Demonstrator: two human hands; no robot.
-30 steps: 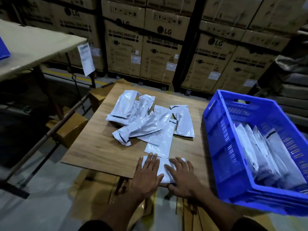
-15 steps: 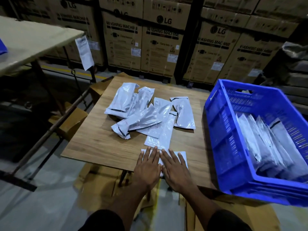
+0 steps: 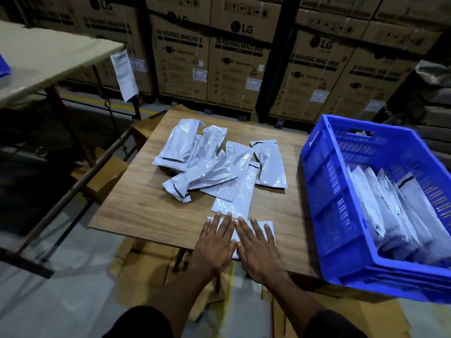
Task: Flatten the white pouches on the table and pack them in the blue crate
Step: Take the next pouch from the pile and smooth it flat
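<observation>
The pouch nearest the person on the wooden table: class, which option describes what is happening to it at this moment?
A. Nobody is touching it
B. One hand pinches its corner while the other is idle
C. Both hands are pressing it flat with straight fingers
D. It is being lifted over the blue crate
C: the left hand and the right hand lie side by side, fingers straight, on the pouch at the table's near edge.

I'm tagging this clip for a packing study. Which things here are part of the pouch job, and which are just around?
Part of the job:
left hand and right hand, pressing flat on one pouch
pile of white pouches
wooden table
blue crate, already holding packed pouches

Just around:
LG washing machine boxes
beige table
hanging paper tag
</observation>
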